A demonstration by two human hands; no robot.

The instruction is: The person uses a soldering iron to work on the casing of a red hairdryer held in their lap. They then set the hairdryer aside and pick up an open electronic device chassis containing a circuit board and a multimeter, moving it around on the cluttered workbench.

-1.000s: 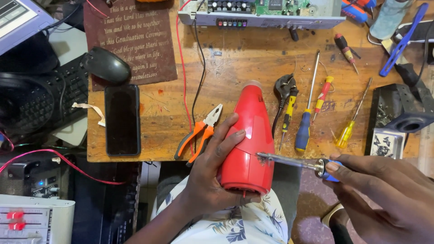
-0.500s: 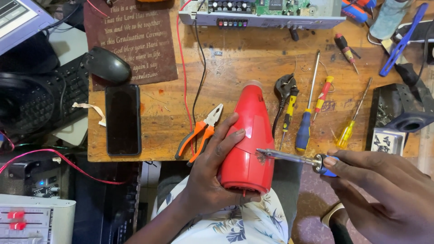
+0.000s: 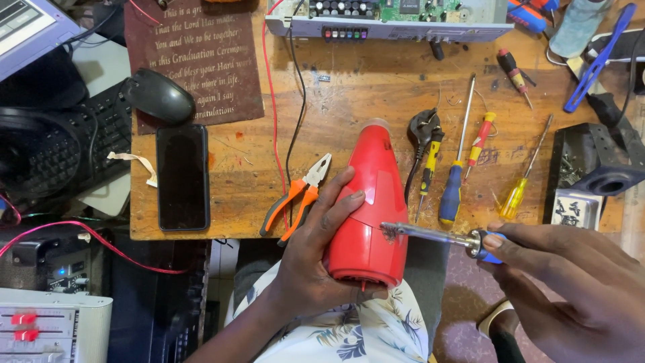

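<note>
My left hand (image 3: 316, 252) grips a red cone-shaped plastic appliance body (image 3: 373, 202), its narrow end resting on the wooden table (image 3: 349, 87) and its wide end toward me. My right hand (image 3: 571, 282) holds a soldering iron (image 3: 440, 236) by its blue handle. The iron's metal tip touches the right side of the red body, where a dark scorched mark shows.
Orange-handled pliers (image 3: 295, 198) lie left of the red body. Several screwdrivers (image 3: 457, 168) and a black plug (image 3: 423, 128) lie to its right. A phone (image 3: 183, 176), mouse (image 3: 158, 97), keyboard (image 3: 94, 148), circuit-board chassis (image 3: 390, 17) and black metal part (image 3: 594, 161) ring the table.
The soldering iron's tip has stayed pressed on the red body's side; both hands shifted only slightly.
</note>
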